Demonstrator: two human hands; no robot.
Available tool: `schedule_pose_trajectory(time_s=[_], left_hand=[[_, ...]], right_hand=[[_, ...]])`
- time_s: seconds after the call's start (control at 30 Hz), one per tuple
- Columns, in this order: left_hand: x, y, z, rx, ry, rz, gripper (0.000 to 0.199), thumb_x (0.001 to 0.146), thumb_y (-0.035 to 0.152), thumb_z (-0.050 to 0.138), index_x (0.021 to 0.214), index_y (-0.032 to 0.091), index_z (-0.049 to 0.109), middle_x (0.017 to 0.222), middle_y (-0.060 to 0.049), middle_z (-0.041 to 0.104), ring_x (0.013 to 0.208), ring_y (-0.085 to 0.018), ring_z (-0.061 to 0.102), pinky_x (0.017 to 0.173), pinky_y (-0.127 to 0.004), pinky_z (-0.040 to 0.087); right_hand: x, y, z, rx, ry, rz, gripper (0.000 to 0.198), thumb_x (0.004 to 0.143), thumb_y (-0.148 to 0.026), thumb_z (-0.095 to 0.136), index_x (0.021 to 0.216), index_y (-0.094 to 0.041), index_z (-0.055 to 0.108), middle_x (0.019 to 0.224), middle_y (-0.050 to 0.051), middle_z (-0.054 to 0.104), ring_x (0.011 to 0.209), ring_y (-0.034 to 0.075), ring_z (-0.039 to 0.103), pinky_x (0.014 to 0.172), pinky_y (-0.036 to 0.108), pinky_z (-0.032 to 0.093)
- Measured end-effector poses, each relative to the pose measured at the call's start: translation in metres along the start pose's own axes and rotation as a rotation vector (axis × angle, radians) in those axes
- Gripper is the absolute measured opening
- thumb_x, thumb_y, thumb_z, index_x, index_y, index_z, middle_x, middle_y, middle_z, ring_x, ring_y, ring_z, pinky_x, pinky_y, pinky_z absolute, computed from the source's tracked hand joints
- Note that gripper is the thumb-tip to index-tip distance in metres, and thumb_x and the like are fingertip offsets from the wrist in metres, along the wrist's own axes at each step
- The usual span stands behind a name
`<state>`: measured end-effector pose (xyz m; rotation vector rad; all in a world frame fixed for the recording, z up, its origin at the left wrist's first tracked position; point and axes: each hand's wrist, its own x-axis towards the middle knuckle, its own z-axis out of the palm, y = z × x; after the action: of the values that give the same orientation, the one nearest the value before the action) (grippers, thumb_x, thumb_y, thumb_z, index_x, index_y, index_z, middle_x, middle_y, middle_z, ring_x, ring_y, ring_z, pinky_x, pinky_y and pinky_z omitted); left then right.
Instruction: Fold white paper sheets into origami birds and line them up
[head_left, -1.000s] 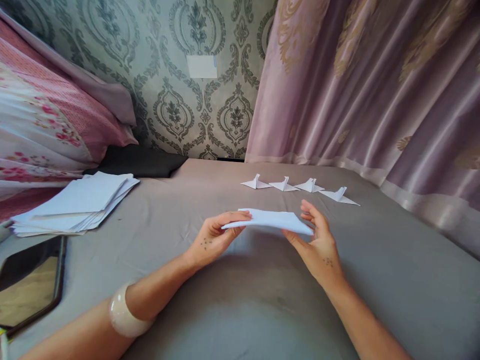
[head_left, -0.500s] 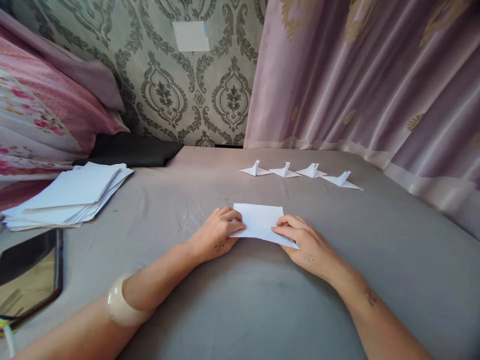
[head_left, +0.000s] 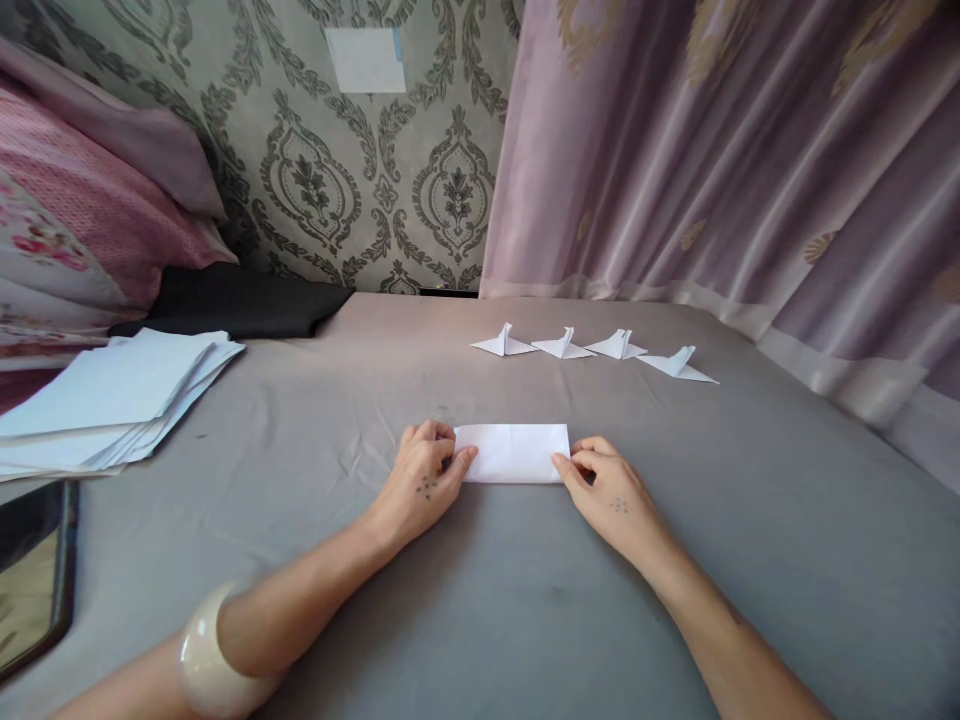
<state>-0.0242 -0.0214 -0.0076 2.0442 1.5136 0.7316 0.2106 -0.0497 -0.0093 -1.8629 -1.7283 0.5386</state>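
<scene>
A white sheet of paper [head_left: 514, 453], folded into a wide rectangle, is held between my two hands above or on the grey cloth; I cannot tell whether it touches. My left hand [head_left: 429, 470] pinches its left end, thumb on the near face and fingers curled behind. At the right end, my right hand [head_left: 604, 482] grips the edge between thumb and fingers. Beyond the paper stand several folded white paper birds [head_left: 562, 344] in a row.
A stack of white paper [head_left: 112, 395] lies at the left, with a black folded item [head_left: 240, 302] behind it. Near the left edge rests a dark-framed tablet-like device [head_left: 34, 570]. Pinkish curtains [head_left: 637, 150] hang at the right, beside a patterned wall [head_left: 315, 180].
The near edge of the paper, bent and skewed before, is now straight, and the sheet looks narrower. My right hand has shifted its hold to the right end. The view has turned slightly right.
</scene>
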Motion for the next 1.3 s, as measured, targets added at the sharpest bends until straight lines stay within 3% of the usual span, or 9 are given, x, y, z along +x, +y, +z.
schedule_pose_trajectory(time_s=[0.27,0.77,1.3], left_hand=[[0.004,-0.008,0.007,0.025,0.067,-0.003,0.036,0.080,0.038,0.061,0.052,0.018,0.050,0.092,-0.009,0.058,0.089,-0.026,0.051,0.079,-0.041,0.047],[0.005,-0.020,0.013,0.193,0.076,0.130,0.042,0.092,0.034,0.049,0.053,0.017,0.046,0.092,-0.009,0.053,0.083,-0.022,0.045,0.074,-0.037,0.044],[0.006,-0.020,0.014,0.273,0.051,0.110,0.044,0.096,0.035,0.045,0.057,0.016,0.049,0.094,-0.009,0.053,0.084,-0.022,0.044,0.073,-0.035,0.044]], right_hand=[[0.003,-0.002,0.005,0.006,0.048,0.072,0.035,0.079,-0.041,0.057,0.051,-0.021,0.048,0.090,0.004,0.059,0.066,0.015,0.057,0.066,0.032,0.042],[0.008,0.003,0.012,-0.085,0.046,0.091,0.038,0.083,-0.044,0.055,0.055,-0.021,0.044,0.087,0.002,0.058,0.061,0.013,0.052,0.063,0.031,0.039],[0.007,0.005,0.015,-0.153,0.110,0.018,0.039,0.083,-0.043,0.052,0.055,-0.021,0.038,0.079,0.000,0.053,0.053,0.010,0.043,0.057,0.028,0.035]])
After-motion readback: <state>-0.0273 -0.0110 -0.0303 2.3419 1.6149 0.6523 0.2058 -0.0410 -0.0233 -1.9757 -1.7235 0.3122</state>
